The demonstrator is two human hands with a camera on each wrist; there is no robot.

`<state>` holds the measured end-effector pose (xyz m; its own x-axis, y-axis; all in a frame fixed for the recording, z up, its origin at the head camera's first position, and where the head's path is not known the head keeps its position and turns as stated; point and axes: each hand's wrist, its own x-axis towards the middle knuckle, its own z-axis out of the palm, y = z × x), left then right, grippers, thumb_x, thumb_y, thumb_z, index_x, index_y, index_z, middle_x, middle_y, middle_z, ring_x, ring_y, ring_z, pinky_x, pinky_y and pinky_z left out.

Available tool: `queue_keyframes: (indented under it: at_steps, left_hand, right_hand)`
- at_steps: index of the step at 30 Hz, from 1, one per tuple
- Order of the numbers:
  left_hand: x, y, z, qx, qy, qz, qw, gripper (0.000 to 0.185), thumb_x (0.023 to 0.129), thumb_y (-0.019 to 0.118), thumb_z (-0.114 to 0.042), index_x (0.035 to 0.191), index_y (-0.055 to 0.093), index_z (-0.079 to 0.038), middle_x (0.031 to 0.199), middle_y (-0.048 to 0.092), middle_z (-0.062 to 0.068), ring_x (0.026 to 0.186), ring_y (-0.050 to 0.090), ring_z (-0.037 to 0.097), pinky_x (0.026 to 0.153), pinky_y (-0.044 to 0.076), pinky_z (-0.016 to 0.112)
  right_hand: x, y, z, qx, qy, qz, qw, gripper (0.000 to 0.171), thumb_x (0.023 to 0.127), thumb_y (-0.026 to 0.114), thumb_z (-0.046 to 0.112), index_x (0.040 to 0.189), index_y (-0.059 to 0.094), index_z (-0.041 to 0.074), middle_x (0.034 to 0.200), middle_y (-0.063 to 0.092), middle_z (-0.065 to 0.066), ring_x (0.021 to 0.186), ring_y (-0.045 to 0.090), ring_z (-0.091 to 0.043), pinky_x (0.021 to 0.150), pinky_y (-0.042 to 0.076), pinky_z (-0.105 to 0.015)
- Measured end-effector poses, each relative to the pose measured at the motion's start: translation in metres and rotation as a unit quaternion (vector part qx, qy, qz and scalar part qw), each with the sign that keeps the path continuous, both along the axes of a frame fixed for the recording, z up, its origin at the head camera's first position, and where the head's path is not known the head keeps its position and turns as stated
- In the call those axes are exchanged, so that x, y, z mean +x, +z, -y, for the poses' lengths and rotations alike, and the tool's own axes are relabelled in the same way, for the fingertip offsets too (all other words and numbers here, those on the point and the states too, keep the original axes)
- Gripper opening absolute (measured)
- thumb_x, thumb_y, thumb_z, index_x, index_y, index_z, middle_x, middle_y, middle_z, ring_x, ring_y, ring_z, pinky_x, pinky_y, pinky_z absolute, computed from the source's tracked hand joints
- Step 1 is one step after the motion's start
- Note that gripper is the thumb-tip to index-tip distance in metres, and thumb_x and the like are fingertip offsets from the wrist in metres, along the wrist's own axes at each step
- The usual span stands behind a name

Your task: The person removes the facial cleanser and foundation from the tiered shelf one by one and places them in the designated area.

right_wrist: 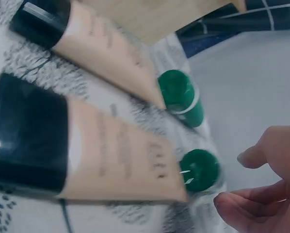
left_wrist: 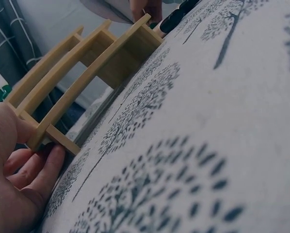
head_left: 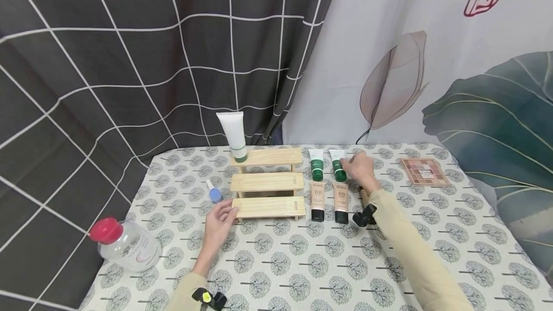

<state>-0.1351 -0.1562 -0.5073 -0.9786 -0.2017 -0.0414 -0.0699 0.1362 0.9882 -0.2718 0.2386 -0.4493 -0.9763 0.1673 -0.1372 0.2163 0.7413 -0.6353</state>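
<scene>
Loosely curled, the right hand's fingers (right_wrist: pixel 254 204) are reaching the nearer green-capped tube (right_wrist: pixel 199 170), not gripping it yet. Meanwhile the left hand (head_left: pixel 219 224) is resting spread fingers (left_wrist: pixel 43 170) against the wooden stand's (head_left: pixel 267 182) lowest step, seemingly steadying it. Two green-capped tubes and two beige tubes (head_left: pixel 341 203) are lying paired toward the table's (head_left: pixel 302 272) far edge.
</scene>
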Motion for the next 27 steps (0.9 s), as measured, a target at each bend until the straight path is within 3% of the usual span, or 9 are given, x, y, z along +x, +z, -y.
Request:
queue_keyframes:
  at_steps: [4, 10, 13, 21, 27]
  left_hand:
    - [0.001, -0.001, 0.001, -0.005, 0.003, 0.001, 1.0, 0.038, 0.098, 0.065, -0.006, 0.133, 0.057, 0.005, 0.118, 0.067, 0.028, 0.085, 0.068, 0.002, 0.08, 0.064, 0.019]
    - [0.002, 0.0, 0.002, -0.013, 0.003, 0.01, 0.9999, 0.039, 0.098, 0.065, -0.007, 0.135, 0.056, 0.003, 0.121, 0.067, 0.027, 0.086, 0.068, 0.001, 0.081, 0.064, 0.018]
    - [0.002, 0.0, 0.003, -0.013, 0.003, 0.012, 0.9998, 0.039, 0.098, 0.065, -0.007, 0.135, 0.056, 0.003, 0.121, 0.067, 0.027, 0.085, 0.068, 0.0, 0.081, 0.064, 0.018]
    - [0.003, 0.002, 0.0, -0.004, -0.006, 0.002, 1.0, 0.04, 0.098, 0.065, -0.008, 0.135, 0.055, 0.006, 0.118, 0.067, 0.028, 0.087, 0.068, 0.004, 0.08, 0.065, 0.019]
    - [0.003, 0.004, 0.001, 0.001, -0.01, 0.0, 0.9999, 0.042, 0.099, 0.065, -0.008, 0.136, 0.053, 0.007, 0.12, 0.066, 0.028, 0.088, 0.068, 0.004, 0.081, 0.065, 0.02]
  right_hand:
    - [0.002, 0.012, 0.005, 0.009, 0.004, -0.053, 0.999, 0.041, 0.101, 0.058, 0.032, 0.106, 0.069, -0.008, 0.096, 0.072, -0.025, 0.07, 0.062, -0.023, 0.055, 0.048, -0.022]
    - [0.005, 0.032, 0.023, -0.007, 0.018, -0.103, 0.995, 0.043, 0.099, 0.061, 0.032, 0.117, 0.067, -0.007, 0.108, 0.072, -0.027, 0.094, 0.068, -0.038, 0.08, 0.061, -0.044]
    - [0.008, 0.041, 0.034, -0.025, 0.026, -0.118, 0.992, 0.044, 0.099, 0.062, 0.031, 0.12, 0.065, -0.007, 0.112, 0.071, -0.028, 0.101, 0.069, -0.04, 0.089, 0.061, -0.048]
    - [0.017, 0.061, 0.063, -0.085, 0.06, -0.144, 0.984, 0.05, 0.098, 0.064, 0.03, 0.129, 0.059, -0.009, 0.117, 0.068, -0.027, 0.106, 0.068, -0.04, 0.094, 0.062, -0.048]
    - [0.019, 0.066, 0.085, -0.123, 0.093, -0.148, 0.977, 0.052, 0.096, 0.067, 0.027, 0.132, 0.057, -0.008, 0.118, 0.069, -0.024, 0.108, 0.069, -0.037, 0.096, 0.062, -0.045]
